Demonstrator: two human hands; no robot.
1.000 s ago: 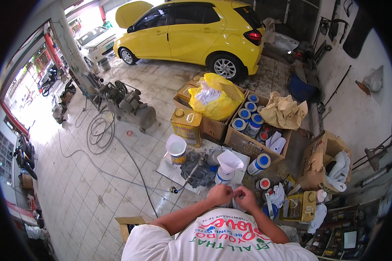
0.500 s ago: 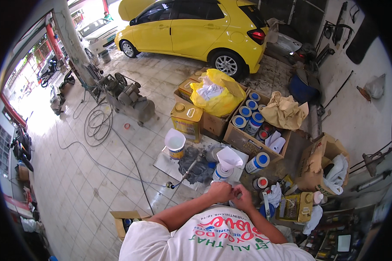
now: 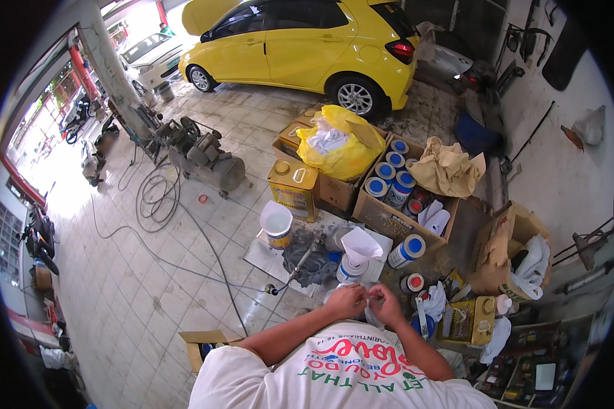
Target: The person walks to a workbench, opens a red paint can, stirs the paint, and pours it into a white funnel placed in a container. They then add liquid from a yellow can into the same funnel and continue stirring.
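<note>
My left hand (image 3: 348, 300) and my right hand (image 3: 385, 307) meet in front of my white shirt, fingers curled and pinched on thin translucent material, apparently plastic (image 3: 372, 315), mostly hidden by them. Just beyond them a can with a blue label (image 3: 351, 271) has a white paper funnel (image 3: 361, 246) in its top. To its left a small can with a white cone (image 3: 278, 224) stands on a stained board (image 3: 259, 262), beside a spray gun (image 3: 273, 288) on a hose. A blue-lidded can (image 3: 407, 251) and a red-lidded can (image 3: 413, 283) stand to the right.
A yellow tin (image 3: 292, 191), boxes of cans (image 3: 389, 198), a yellow bag (image 3: 341, 150), a torn carton (image 3: 498, 252) and crumpled cloths surround the work spot. Farther off are a compressor (image 3: 211, 167) with coiled hoses, a pillar (image 3: 116, 82), a yellow car (image 3: 300, 48) and, at right, a wall (image 3: 546, 136).
My hands stay together, with small shifts of the fingers; my right hand's fingers have lifted slightly. The surroundings have only shifted a little in view.
</note>
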